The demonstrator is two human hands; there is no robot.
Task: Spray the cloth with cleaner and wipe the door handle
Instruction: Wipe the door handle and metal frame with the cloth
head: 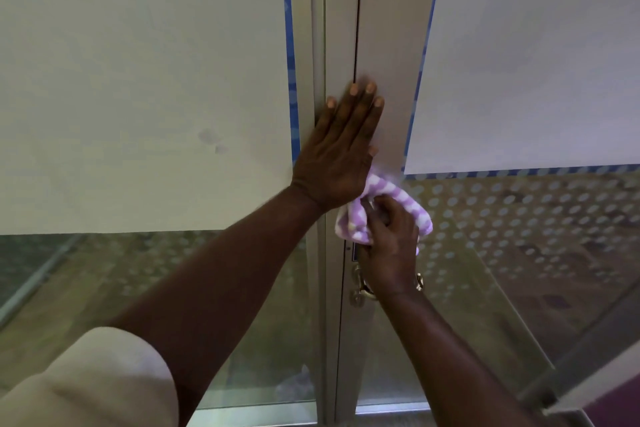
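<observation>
The person's left hand is lying flat and spread at the centre of the frame, palm against the pale grey metal door stile, fingers pointing up and holding nothing; it seems to be steadying the door. Just below and to the right of it, the right hand is curling closed around a bunched purple-and-white checked cloth, pressing it against the stile. The cloth is touching the heel of the left hand at its upper edge and is bulging out past the right fingers on both sides.

The shiny metal door handle is showing only in part, just beneath the right hand near the wrist, at lower centre of the frame; most of it is hidden behind the hand, so its shape is hard to tell. White paper sheets edged with blue tape are covering the upper glass panels on both sides, and dotted frosted glass is filling the right middle of the frame. No spray bottle is in view.

Judging from this, the spraying step is probably over and the wiping step is under way, though the cloth is sitting on the stile above the handle rather than on it. The next move is likely calling for the right hand to bring the cloth down and wrap it around the handle, rubbing along its length while the left hand braces the door against swinging.
</observation>
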